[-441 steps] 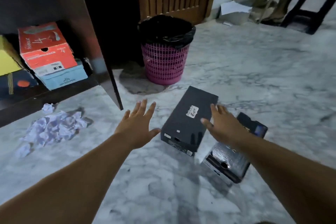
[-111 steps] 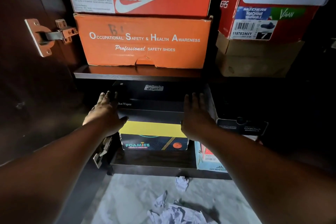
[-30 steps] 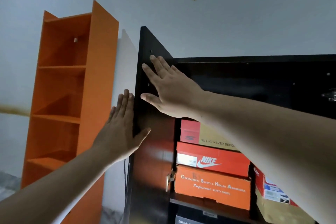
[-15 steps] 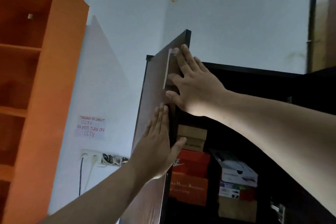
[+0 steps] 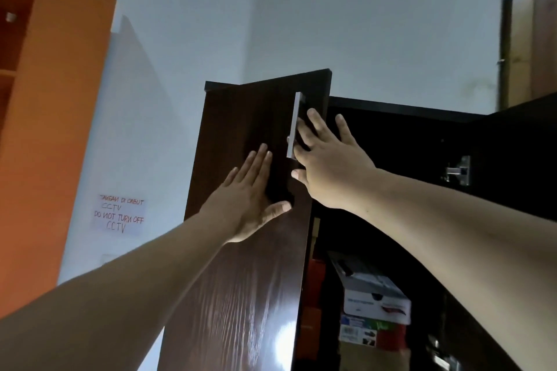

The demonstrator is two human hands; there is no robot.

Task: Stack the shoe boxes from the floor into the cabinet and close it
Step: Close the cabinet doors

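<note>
Your left hand [image 5: 244, 205] lies flat, fingers straight, on the door [image 5: 241, 280]; right hand [image 5: 325, 169] open too, fingers by the handle [image 5: 294, 125], to push it shut. Boxes [image 5: 373, 304] inside cabinet [image 5: 422, 135], w/ door half open.

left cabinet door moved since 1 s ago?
Yes. The left cabinet door has swung toward closing: it now covers the orange boxes seen beside it earlier, and its outer face with the handle shows.

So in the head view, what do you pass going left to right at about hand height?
Orange shelf unit → handwritten CCTV note → left hand flat on the cabinet door → silver door handle → right hand → metal hinge.
</note>
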